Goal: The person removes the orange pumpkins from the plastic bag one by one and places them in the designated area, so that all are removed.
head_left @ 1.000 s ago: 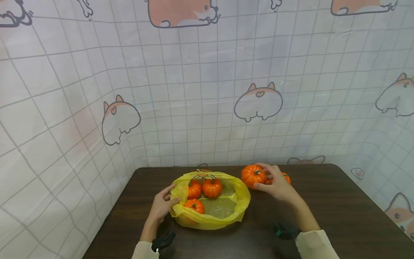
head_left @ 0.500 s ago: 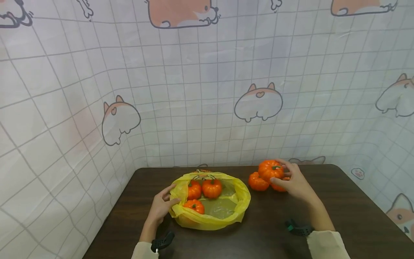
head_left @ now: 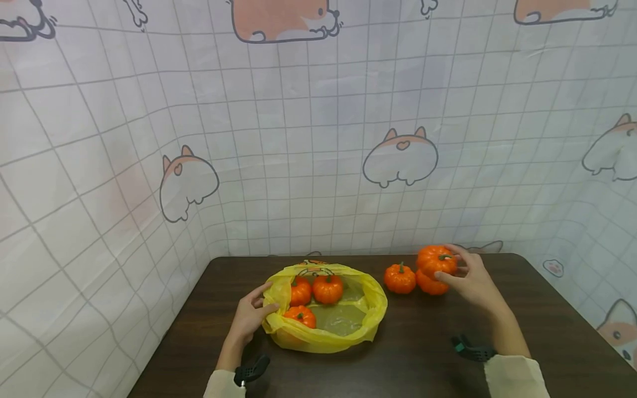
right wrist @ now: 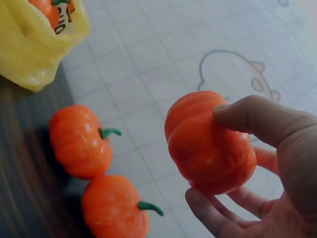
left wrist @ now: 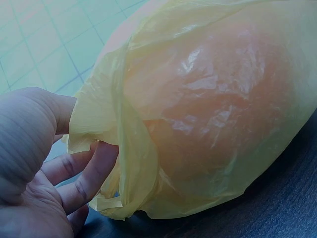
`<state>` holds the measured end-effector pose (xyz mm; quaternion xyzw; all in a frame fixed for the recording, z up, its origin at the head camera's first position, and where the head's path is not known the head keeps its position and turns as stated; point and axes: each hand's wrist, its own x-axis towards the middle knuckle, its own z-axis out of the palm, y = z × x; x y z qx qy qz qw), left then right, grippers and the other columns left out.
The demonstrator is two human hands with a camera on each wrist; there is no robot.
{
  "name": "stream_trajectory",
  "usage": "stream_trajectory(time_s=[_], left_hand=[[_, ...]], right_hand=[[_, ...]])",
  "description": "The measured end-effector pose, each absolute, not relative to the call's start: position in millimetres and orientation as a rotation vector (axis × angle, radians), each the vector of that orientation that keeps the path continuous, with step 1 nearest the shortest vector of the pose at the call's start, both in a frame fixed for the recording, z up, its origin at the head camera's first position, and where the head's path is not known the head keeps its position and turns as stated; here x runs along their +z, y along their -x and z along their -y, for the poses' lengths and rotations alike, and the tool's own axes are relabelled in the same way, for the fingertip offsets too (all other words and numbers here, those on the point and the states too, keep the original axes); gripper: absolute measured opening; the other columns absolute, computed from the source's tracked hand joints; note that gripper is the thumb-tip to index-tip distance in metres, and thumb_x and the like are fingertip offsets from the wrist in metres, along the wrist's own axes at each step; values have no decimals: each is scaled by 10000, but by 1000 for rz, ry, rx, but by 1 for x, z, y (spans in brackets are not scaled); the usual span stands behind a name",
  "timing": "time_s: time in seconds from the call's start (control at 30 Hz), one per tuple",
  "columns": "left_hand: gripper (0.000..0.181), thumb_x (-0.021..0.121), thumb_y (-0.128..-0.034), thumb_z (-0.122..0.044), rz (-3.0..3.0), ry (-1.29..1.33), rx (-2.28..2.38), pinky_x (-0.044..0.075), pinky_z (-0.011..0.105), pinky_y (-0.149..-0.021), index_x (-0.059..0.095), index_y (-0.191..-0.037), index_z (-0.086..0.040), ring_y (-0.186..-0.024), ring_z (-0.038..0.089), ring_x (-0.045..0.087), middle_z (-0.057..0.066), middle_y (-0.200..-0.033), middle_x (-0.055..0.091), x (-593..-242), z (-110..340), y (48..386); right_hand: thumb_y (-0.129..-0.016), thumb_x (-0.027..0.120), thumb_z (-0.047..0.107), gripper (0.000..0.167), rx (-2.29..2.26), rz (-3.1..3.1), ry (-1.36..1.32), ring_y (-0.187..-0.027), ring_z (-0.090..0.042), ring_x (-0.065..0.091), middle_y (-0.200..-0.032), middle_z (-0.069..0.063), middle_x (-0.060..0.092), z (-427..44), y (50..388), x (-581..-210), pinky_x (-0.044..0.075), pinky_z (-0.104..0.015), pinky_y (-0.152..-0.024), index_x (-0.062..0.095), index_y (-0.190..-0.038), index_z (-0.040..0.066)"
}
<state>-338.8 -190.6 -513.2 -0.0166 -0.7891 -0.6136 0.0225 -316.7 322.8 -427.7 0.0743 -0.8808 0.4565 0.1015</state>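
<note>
A yellow plastic bag [head_left: 325, 344] stands with its mouth spread wide, and three small orange pumpkins, one of them a pumpkin [head_left: 327, 289] near the back, lie inside. My left hand [head_left: 247, 317] pinches the bag's left rim between thumb and fingers; its wrist view shows the fold of thin plastic [left wrist: 131, 163] there. In my right hand [head_left: 473, 281] a pumpkin [right wrist: 210, 144] is held by thumb and fingertips, raised off the table. Just below and left of it, a pumpkin [right wrist: 79, 141] and another pumpkin [right wrist: 114, 208] sit side by side with green stems.
The dark wooden table [head_left: 398, 354] has rounded back corners. Behind it hangs a white gridded curtain [head_left: 318, 182] with dog drawings. A black strap device [head_left: 251, 370] is on the left wrist and another device [head_left: 473, 349] on the right.
My right hand has carried its pumpkin rightward, away from the bag, over the rightmost pumpkin. The pumpkin to the left is now uncovered. My left hand stays at the bag's rim.
</note>
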Motion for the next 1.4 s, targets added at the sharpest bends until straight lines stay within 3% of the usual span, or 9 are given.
stream_trajectory(time_s=[0.4, 0.7, 1.0, 1.27, 1.4], left_hand=[[602, 747, -929, -117, 2449, 47, -1903, 589, 362, -781, 548, -1493, -182, -999, 231, 697, 201, -1219, 713, -513, 191, 339], [600, 748, -927, -113, 2441, 43, -1918, 586, 347, -762, 552, -1490, -181, -972, 212, 701, 197, -1210, 717, -510, 191, 338], [601, 736, -935, -115, 2466, 28, -1884, 593, 375, -787, 539, -1499, -176, -1021, 239, 699, 219, -1248, 699, -514, 191, 340], [604, 742, -929, -108, 2450, 34, -1908, 558, 330, -740, 546, -1494, -187, -952, 204, 692, 193, -1193, 724, -512, 191, 339], [602, 745, -927, -109, 2445, 33, -1922, 571, 333, -754, 552, -1490, -194, -958, 202, 697, 187, -1187, 729, -513, 190, 338]], right_hand=[[-984, 698, 306, 828, 1360, 2576, -97, -1227, -613, 469, -1473, -387, 191, -352, 317, -439, 558, -458, -805, 243, -1618, 30], [-986, 697, 275, 813, 1369, 2558, -70, -1238, -667, 451, -1482, -415, 233, -361, 318, -446, 549, -611, -860, 246, -1609, 11], [-992, 680, 336, 859, 1380, 2579, 54, -1282, -683, 373, -1514, -437, 127, -372, 316, -455, 470, -709, -936, 192, -1625, 22], [-996, 671, 324, 843, 1368, 2589, 106, -1287, -675, 368, -1510, -442, 121, -380, 318, -469, 441, -723, -967, 201, -1615, -3], [-993, 680, 312, 831, 1327, 2610, 101, -1258, -656, 420, -1482, -454, 201, -387, 320, -477, 461, -702, -955, 225, -1601, -26]])
